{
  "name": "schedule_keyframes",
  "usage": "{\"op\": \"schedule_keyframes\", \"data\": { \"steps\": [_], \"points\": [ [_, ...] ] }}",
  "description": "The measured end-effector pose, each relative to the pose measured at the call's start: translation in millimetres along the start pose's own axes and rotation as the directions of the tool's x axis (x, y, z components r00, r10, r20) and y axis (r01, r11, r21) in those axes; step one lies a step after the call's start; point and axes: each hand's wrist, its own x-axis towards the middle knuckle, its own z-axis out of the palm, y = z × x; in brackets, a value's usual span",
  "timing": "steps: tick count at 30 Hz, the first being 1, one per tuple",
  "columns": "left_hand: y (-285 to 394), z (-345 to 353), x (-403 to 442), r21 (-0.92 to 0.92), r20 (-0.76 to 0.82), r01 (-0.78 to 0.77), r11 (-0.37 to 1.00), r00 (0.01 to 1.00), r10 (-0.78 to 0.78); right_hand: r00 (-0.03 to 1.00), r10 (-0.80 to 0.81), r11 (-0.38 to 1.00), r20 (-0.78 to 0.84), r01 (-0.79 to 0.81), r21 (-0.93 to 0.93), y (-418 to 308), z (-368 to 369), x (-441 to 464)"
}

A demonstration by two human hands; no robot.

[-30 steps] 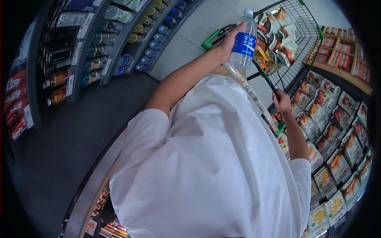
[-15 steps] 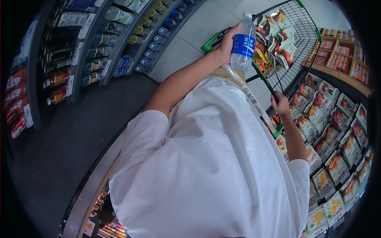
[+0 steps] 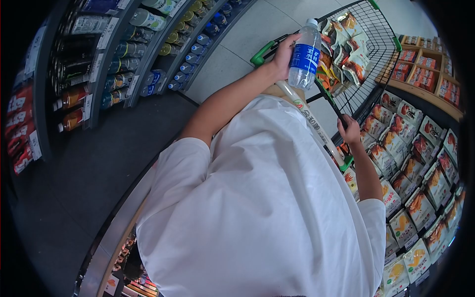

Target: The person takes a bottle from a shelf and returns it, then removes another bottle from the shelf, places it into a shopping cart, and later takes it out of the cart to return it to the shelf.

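Observation:
My left hand is closed round a clear plastic water bottle with a blue label and a white cap. The bottle is held nearly upright, cap up, in front of the wire shopping cart. My right hand is wrapped round the black bar on the cart's near right side. Below the bottle, the cart's pale printed push handle crosses in front of my waist. Several snack bags lie heaped in the cart basket.
Drink shelves with bottles and price tags rise on the left. Packaged snacks fill a sloped display along the right. Farther back at right stands a wooden shelf of orange packets. Grey floor stretches to the left.
The bottle has tipped slightly, its cap shifting a little to the right and down. My right hand and the cart look the same.

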Motion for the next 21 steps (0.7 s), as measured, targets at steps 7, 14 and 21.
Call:
{"op": "schedule_keyframes", "data": {
  "steps": [7,14,21],
  "points": [
    [0.1,2.8,-0.7,-0.002,-0.019,0.001,1.000,1.000,-0.001,1.000,0.000,1.000,0.008,0.000,-0.007,-1.0,-0.6,0.7],
    [-3.4,1.3,-1.6,0.025,0.030,-0.015,1.000,0.999,0.014,1.000,0.017,1.000,0.026,-0.017,-0.011,-2.1,-2.1,0.8],
    [-2.7,1.7,-0.7,0.077,0.109,-0.092,0.993,0.991,0.084,1.000,0.011,0.999,0.012,-0.011,-0.031,-2.2,-1.3,0.7]
  ]
}}
